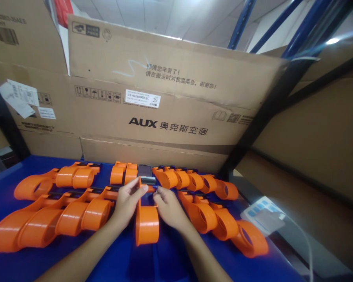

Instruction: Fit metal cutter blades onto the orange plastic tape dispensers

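An orange plastic part with a wide ring (147, 225) at its lower end is between my hands at the middle of the blue table. My left hand (130, 199) grips its upper left side, thumb on the orange frame. On the other side, my right hand (168, 205) has its fingers pinched at the part's upper right, by a small dark blue piece (155, 187). What lies between those fingertips is mostly hidden. Just beyond the part's top edge sits a black piece with a pale toothed edge (148, 180), in front of a dark flat object (144, 170).
Rows of similar orange ringed parts lie left (72, 215) and right (223, 223) on the blue table (106, 258). A cardboard box wall (106, 125) stands behind. At right are a dark rack post (253, 117) and a white-blue item (263, 213) with a cable.
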### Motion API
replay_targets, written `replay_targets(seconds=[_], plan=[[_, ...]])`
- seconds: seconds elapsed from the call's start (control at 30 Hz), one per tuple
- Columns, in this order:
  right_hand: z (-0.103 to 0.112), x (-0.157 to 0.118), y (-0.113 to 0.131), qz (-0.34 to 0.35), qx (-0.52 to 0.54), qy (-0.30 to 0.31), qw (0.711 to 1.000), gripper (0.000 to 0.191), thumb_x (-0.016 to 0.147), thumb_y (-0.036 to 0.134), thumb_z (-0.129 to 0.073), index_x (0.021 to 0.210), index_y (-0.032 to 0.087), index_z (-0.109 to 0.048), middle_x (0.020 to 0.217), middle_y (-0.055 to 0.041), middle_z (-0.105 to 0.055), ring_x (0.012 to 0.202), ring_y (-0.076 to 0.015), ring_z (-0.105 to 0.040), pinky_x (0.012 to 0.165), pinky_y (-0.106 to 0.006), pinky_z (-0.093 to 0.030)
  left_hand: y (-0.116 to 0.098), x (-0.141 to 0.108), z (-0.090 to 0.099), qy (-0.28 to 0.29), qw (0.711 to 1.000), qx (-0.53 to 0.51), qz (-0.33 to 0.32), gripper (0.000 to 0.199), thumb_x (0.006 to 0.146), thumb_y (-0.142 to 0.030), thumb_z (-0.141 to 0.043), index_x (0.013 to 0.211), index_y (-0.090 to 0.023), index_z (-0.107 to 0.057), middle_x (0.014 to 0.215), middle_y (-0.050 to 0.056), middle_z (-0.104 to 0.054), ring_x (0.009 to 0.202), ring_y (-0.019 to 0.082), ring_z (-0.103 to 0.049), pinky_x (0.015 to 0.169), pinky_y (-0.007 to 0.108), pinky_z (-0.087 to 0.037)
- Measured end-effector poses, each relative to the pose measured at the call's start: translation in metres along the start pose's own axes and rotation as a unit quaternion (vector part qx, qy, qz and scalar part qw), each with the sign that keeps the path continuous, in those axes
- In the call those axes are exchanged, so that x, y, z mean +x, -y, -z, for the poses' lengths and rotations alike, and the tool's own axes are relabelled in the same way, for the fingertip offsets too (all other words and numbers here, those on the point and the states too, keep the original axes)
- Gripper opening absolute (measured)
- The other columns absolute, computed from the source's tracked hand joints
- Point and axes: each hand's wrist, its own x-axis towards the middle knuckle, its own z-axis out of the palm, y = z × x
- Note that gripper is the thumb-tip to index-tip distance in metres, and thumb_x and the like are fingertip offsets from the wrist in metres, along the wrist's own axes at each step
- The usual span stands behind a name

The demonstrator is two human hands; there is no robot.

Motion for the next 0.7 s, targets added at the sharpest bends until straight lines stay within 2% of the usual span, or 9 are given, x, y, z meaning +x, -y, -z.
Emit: replay_targets(seconds=[0.1, 0.3, 0.7], plan=[[0.0002, -0.0002, -0.0003, 0.002, -0.002, 0.002, 1.0, 0.021, 0.091, 0.02, -0.044, 0.069, 0.021, -0.045, 0.068, 0.004, -0.049, 0.065, -0.0134, -0.046, 0.062, -0.025, -0.033, 0.0005, 0.0007, 0.0005, -0.003, 1.0, 0.001, 0.003, 0.048, 0.072, -0.041, -0.088, 0.112, -0.016, -0.079, 0.098, 0.008, -0.079, 0.098, 0.028, -0.071, 0.088, 0.035, -0.055], [0.0005, -0.0004, 0.0018, 0.007, 0.001, 0.002, 1.0, 0.021, 0.092, 0.02, -0.044, 0.071, 0.021, -0.046, 0.071, 0.0031, -0.051, 0.067, -0.014, -0.046, 0.062, -0.025, -0.035, -0.0046, -0.0008, -0.0014, 0.01, 1.0, 0.0, -0.004, 0.043, 0.073, -0.041, -0.086, 0.107, -0.016, -0.079, 0.097, 0.008, -0.079, 0.093, 0.027, -0.071, 0.086, 0.036, -0.055], [0.0017, 0.0014, 0.0022, 0.006, 0.022, 0.01, 1.0, 0.019, 0.094, 0.024, -0.046, 0.081, 0.019, -0.059, 0.077, -0.0001, -0.06, 0.072, -0.0169, -0.05, 0.067, -0.026, -0.043, -0.0073, -0.0038, -0.0037, 0.008, 1.0, -0.011, -0.006, 0.037, 0.072, -0.04, -0.087, 0.1, -0.016, -0.08, 0.091, 0.006, -0.078, 0.097, 0.029, -0.07, 0.087, 0.035, -0.055]])
